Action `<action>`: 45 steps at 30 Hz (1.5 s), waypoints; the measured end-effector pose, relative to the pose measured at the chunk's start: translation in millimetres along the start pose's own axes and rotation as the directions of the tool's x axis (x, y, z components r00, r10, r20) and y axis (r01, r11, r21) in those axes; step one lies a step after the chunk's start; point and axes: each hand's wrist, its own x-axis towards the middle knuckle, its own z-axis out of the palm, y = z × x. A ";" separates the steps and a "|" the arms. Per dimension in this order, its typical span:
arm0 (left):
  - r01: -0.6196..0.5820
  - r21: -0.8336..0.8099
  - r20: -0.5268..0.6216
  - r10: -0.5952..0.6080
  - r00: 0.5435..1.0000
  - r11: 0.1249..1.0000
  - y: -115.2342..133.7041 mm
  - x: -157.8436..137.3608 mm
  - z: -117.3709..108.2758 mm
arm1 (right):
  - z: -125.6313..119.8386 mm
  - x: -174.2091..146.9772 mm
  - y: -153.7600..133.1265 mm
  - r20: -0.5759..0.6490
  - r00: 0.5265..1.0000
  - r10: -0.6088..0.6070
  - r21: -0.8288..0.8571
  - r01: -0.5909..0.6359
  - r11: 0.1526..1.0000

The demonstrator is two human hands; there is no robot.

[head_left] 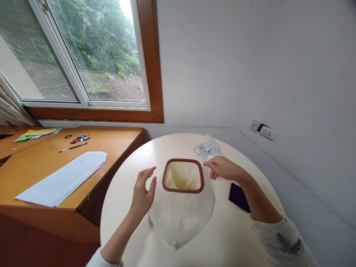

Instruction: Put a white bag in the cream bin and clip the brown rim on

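A small waste bin stands on the round table, with a white translucent bin bag (pixel 182 215) draped down over its outside. The bag's mouth lines the inside, where a yellowish inner wall shows through. A reddish-brown rim ring (pixel 183 191) sits around the opening, over the bag. My left hand (pixel 144 191) is open to the left of the ring, thumb and fingers apart, holding nothing. Just right of the ring hovers my right hand (pixel 221 167), its fingers loosely bent and apart, with nothing visible in them.
A crumpled roll of white bags (pixel 208 149) lies at the back of the round table (pixel 125 178). A dark flat object (pixel 239 197) is partly under my right forearm. On the wooden desk (pixel 122 139) at left are papers (pixel 63 178), a pen (pixel 72 147) and scissors (pixel 79 139).
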 end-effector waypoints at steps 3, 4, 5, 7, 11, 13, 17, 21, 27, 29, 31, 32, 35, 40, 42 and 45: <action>0.161 -0.164 0.000 -0.163 0.987 0.973 -6.0 -12.5 -3.7 | -2.7 -20.4 -0.6 -0.099 0.988 -0.119 -0.044 0.115 0.992; 0.186 -0.210 0.027 -0.185 0.982 0.960 -6.9 -16.3 -3.2 | -0.4 -25.5 -2.4 -0.091 0.975 -0.202 -0.074 0.196 0.978; 0.198 -0.250 0.068 -0.187 0.980 0.948 -7.4 -19.5 -1.9 | 3.7 -29.7 -4.8 -0.058 0.959 -0.279 -0.101 0.272 0.957; 0.195 -0.311 0.165 -0.149 0.975 0.930 -7.0 -23.9 2.7 | 16.7 -35.4 -11.3 0.009 0.926 -0.377 -0.134 0.375 0.917; 0.178 -0.347 0.272 -0.083 0.959 0.921 -3.6 -25.8 14.8 | 47.3 -40.7 -23.1 -0.069 0.894 -0.443 -0.159 0.428 0.890; 0.175 -0.330 0.264 -0.087 0.960 0.927 -3.0 -25.6 20.8 | 56.5 -43.5 -24.2 -0.128 0.881 -0.456 -0.183 0.431 0.884; 0.166 -0.248 0.204 -0.116 0.972 0.954 -8.4 -27.2 32.3 | 56.0 -51.4 -12.7 -0.206 0.882 -0.423 -0.258 0.368 0.893; 0.215 -0.192 0.218 -0.172 0.961 0.958 -18.2 -31.6 39.1 | 40.6 -56.2 11.4 -0.318 0.895 -0.311 -0.298 0.217 0.929; 0.297 -0.152 0.287 -0.246 0.926 0.943 -22.5 -38.6 41.7 | 14.8 -59.1 51.1 -0.461 0.864 -0.204 -0.317 0.054 0.947; 0.304 -0.145 0.303 -0.250 0.920 0.942 -21.2 -40.3 42.3 | 8.7 -59.3 62.9 -0.491 0.856 -0.161 -0.293 0.012 0.956; 0.306 -0.136 0.316 -0.252 0.915 0.942 -18.3 -41.4 42.5 | 4.1 -58.5 73.2 -0.514 0.849 -0.122 -0.272 -0.027 0.962; 0.312 -0.129 0.323 -0.258 0.910 0.941 -16.1 -41.8 42.4 | 2.2 -57.7 77.7 -0.521 0.847 -0.105 -0.266 -0.044 0.963; 0.353 -0.111 0.326 -0.302 0.896 0.929 -7.7 -43.3 41.8 | -3.5 -55.3 88.5 -0.533 0.844 -0.051 -0.241 -0.093 0.966; 0.369 -0.120 0.317 -0.317 0.894 0.922 -0.3 -46.5 43.5 | -17.7 -55.1 101.4 -0.542 0.839 0.038 -0.205 -0.176 0.963; 0.351 -0.139 0.314 -0.295 0.902 0.926 -2.1 -47.1 44.9 | -23.2 -55.7 105.3 -0.540 0.840 0.058 -0.216 -0.205 0.955; 0.348 -0.145 0.335 -0.284 0.898 0.926 -6.0 -47.2 46.4 | -27.7 -56.4 108.8 -0.536 0.840 0.083 -0.219 -0.234 0.947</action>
